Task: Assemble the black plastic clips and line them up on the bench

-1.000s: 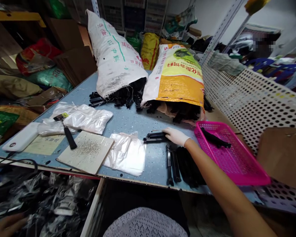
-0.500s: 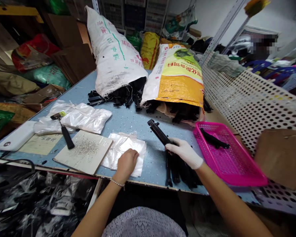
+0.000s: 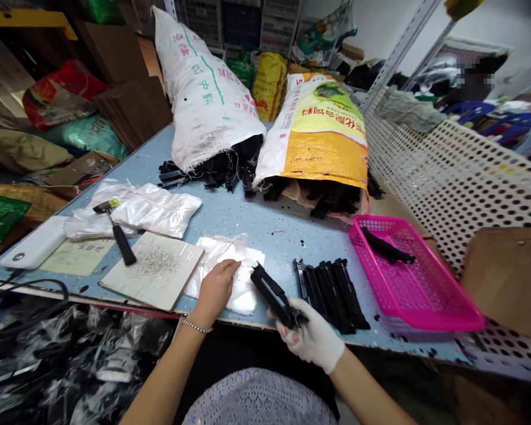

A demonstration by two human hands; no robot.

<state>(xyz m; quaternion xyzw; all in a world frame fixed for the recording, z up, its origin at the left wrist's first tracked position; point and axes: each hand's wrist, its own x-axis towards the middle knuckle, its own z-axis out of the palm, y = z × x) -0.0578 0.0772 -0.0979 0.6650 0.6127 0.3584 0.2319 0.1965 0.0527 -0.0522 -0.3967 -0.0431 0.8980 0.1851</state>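
My right hand (image 3: 312,336), in a white glove, is closed round one end of a long black plastic part (image 3: 272,295), which has a slot along its length. It holds the part tilted over the table's front edge. My bare left hand (image 3: 216,289) rests at a stack of thin clear plastic bags (image 3: 248,280). Its fingers are bent together at the top plastic bag; the fingertips are partly hidden. Several more black plastic parts (image 3: 331,295) lie side by side in a row, right of the held one.
A pink basket (image 3: 418,321) with a black piece stands at the right. Two woven sacks (image 3: 212,100) (image 3: 323,153) spill black parts at the back. Leftward are a board (image 3: 154,289) with small bits, a black-handled tool (image 3: 123,245), folded bags (image 3: 159,209) and a white device (image 3: 33,245).
My right hand has brought the black part down and left, towards me, uncovering the row of parts. My left hand has shifted slightly left and its fingers have stretched a little.
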